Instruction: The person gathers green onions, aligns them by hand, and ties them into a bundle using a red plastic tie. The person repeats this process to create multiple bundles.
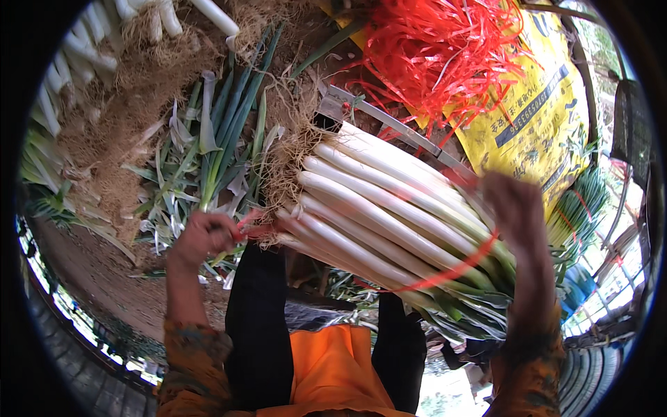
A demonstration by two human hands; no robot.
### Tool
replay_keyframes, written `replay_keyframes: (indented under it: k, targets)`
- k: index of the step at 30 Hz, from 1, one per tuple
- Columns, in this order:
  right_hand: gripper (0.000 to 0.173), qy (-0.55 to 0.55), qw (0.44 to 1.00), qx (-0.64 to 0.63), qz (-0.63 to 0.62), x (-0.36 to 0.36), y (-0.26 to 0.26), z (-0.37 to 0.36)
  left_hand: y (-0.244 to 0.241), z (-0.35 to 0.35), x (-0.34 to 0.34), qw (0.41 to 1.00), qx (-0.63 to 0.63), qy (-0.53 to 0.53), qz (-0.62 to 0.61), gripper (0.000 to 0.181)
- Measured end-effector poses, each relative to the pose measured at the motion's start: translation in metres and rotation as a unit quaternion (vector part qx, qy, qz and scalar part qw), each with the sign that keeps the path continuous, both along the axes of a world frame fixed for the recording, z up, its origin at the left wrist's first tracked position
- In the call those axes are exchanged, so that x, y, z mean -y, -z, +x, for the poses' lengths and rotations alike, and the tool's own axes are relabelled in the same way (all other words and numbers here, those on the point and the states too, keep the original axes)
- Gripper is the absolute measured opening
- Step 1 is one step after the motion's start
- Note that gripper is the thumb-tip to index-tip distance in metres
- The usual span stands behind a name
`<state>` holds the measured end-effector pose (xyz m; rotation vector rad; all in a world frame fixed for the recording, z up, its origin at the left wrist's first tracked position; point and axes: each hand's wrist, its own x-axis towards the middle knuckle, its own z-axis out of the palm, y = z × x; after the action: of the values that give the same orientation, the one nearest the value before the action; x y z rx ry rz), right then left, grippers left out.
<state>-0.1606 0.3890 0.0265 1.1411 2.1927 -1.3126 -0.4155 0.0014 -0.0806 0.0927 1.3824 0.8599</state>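
A large bundle of scallions (391, 203), white stalks with roots to the left and green leaves to the lower right, lies in front of me on a metal frame (385, 120). My left hand (208, 234) is closed on a red plastic strip (255, 229) beside the root ends. Over the green end, my right hand (513, 206) is a fist blurred by motion, with a red streak at its knuckles. Another red strip (448, 273) curves loosely across the stalks near the right wrist. Its far end is hidden.
A tangled heap of red plastic strips (437, 57) rests on a yellow printed sack (536, 114). More scallions (83, 57) are piled at upper left. Loose leaves and peelings (182, 151) litter the soil. A tied green bundle (578, 213) stands at right.
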Motion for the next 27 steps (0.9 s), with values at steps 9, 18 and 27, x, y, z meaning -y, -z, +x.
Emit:
replay_keyframes:
  k: [9,18,27]
  targets:
    - [0.034,-0.199,0.955,0.106,0.192,-0.047,0.328,-0.158,0.251,0.011,-0.025,0.987,-0.137,-0.003,-0.087,0.011]
    - [0.030,-0.236,0.966,0.099,0.045,-0.040,0.307,-0.088,0.255,0.118,0.021,0.967,-0.210,0.084,-0.113,0.011]
    - [0.019,-0.409,0.897,0.028,0.164,0.006,0.250,-0.067,0.177,0.186,0.014,0.929,-0.339,0.127,-0.075,0.010]
